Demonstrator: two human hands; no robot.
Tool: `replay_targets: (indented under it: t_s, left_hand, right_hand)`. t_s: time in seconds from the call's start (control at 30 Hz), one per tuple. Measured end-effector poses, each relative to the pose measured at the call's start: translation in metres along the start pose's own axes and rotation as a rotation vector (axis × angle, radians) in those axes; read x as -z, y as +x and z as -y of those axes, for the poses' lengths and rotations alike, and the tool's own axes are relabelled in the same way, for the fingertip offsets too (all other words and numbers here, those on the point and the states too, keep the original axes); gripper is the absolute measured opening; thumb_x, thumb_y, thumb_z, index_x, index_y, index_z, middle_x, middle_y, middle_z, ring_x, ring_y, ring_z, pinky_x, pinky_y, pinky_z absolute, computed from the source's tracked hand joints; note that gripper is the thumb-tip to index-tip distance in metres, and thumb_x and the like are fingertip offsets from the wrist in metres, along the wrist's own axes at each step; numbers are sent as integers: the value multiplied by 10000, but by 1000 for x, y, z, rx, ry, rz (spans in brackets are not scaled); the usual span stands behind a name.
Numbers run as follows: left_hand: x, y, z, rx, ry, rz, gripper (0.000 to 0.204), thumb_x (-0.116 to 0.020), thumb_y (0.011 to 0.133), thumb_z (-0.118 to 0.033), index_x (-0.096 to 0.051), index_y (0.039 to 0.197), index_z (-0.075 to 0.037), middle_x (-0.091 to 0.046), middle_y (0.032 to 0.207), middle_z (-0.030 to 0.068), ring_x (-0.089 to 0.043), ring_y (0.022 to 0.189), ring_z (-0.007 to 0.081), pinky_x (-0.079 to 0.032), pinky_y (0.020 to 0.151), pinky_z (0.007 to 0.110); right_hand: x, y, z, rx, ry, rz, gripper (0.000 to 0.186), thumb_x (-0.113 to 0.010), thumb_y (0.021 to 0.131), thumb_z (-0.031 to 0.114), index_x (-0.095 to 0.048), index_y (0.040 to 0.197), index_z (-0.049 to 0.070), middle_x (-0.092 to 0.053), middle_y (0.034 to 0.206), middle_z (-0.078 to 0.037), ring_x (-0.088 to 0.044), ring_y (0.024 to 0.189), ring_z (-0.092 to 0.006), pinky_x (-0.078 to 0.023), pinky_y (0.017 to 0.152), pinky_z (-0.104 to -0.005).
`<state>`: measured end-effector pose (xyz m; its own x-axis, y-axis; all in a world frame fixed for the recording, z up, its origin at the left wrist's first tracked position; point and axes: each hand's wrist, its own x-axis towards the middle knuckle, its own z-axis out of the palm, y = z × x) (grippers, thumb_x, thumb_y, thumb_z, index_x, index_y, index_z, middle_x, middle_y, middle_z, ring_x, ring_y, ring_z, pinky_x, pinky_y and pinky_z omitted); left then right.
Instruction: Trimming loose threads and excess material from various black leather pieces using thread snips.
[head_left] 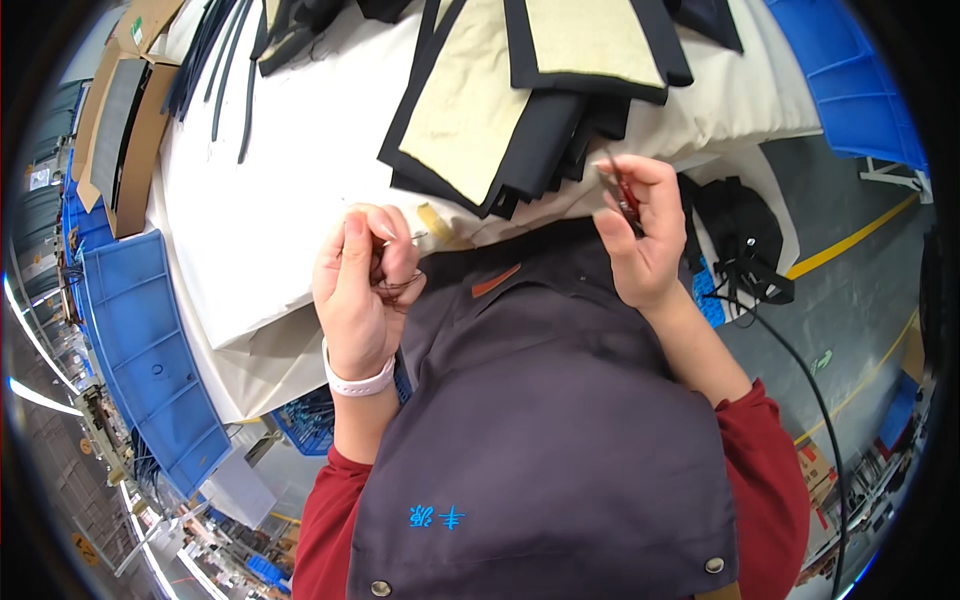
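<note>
My left hand (368, 285), with a pale band on its wrist, is closed near the front edge of the white-covered table (260, 190). Thin dark threads (402, 286) stick out between its curled fingers. Off to the right, my right hand (648, 235) grips small red-handled thread snips (626, 196), blades pointing up and away from me. Just beyond that hand lies a stack of black fabric pieces with cream panels (470, 120), overlapping one another. Between my hands, a yellow curved band (437, 222) rests at the table edge. The dark apron (550, 420) covers my lap.
At left stand a blue plastic bin (155, 350) and an open cardboard box (135, 150). Dark strips (228, 70) lie across the table's far left. Another blue bin (850, 80) is at far right. A black cable (815, 385) hangs on the right above the grey floor.
</note>
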<state>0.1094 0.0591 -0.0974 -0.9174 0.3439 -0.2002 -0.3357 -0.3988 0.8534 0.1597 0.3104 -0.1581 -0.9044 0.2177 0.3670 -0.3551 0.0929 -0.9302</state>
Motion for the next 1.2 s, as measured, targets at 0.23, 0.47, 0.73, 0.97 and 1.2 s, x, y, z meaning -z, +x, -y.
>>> replay_targets:
  t_s: [0.23,0.47,0.73,0.97,1.2]
  left_hand:
    - [-29,15,2,22,114,-54,237,-386,1125,-206,-544,1040,-50,-272,674,-64,-216,526,47,-186,467,230]
    - [-57,47,9,-9,150,114,288,-448,1088,-241,-543,914,-32,-278,611,-72,-233,508,44,-206,474,236]
    - [-58,42,13,17,584,11,197,-699,972,-65,-523,1055,-35,-441,609,-113,-301,525,-33,-186,479,202]
    - [-55,44,8,-91,484,25,196,-682,973,-46,-548,1113,-14,-403,599,-117,-275,544,-26,-175,497,203]
    - [-64,95,17,-649,1242,95,530,-761,822,-41,-659,1329,-157,-376,568,52,-384,470,130,-345,510,260]
  right_hand:
    - [40,58,-1,113,-464,-384,322,-738,959,158,-479,802,49,-401,669,48,-315,621,-41,-256,529,-241]
    - [72,96,-9,-315,-377,-316,274,-687,1002,237,-644,875,-2,-470,685,91,-358,625,-9,-276,537,-236]
    - [22,82,32,-387,-160,-70,214,-708,981,190,-641,912,-1,-470,658,100,-348,612,11,-271,548,-212]
    - [34,56,0,62,-266,-315,263,-766,931,160,-601,1066,4,-601,828,-20,-493,705,-58,-408,620,-204]
    - [25,41,-2,81,-497,-166,262,-841,834,83,-690,1040,24,-688,835,-53,-633,717,-98,-504,637,-233]
